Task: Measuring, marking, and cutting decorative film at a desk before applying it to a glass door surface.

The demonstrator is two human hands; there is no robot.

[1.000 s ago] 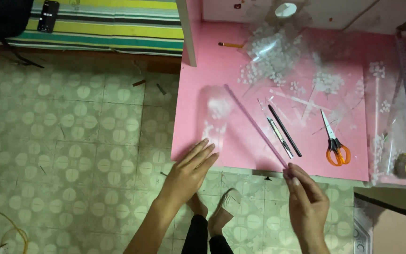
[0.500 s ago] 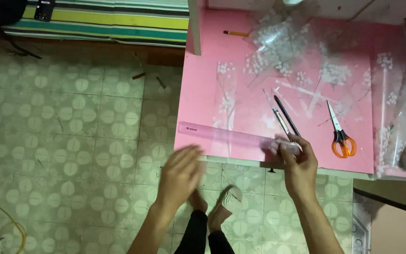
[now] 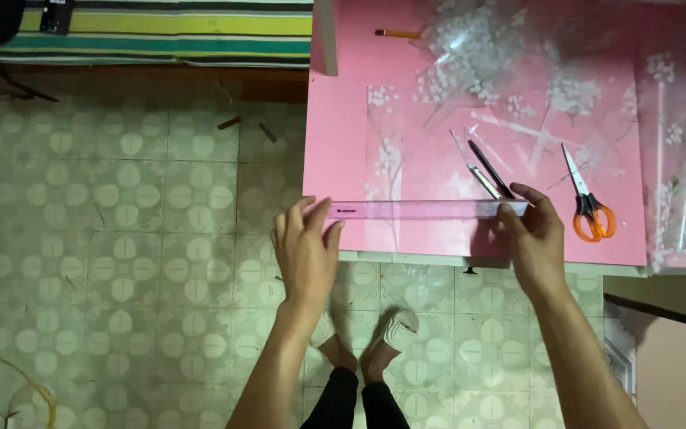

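Note:
A long clear pink ruler [image 3: 426, 210] lies level across the near part of the pink table [image 3: 335, 127]. My left hand [image 3: 305, 253] grips its left end with the fingers spread over the table's corner. My right hand [image 3: 532, 237] pinches its right end between thumb and fingers. Under the ruler lies a clear plastic sheet with white flower print [image 3: 384, 163]. Just past my right hand sit a black pen [image 3: 489, 168] and a second thin pen [image 3: 478, 173].
Orange-handled scissors [image 3: 587, 202] lie right of the pens. Crumpled clear flower-print plastic [image 3: 478, 44] and a pencil [image 3: 397, 33] sit at the table's far side. A striped mat [image 3: 160, 28] lies on the tiled floor [image 3: 121, 238]. My feet [image 3: 375, 345] stand below the table edge.
The ruler swung from a diagonal held by my right hand alone to level along the table's near edge. My left hand came up and took its left end.

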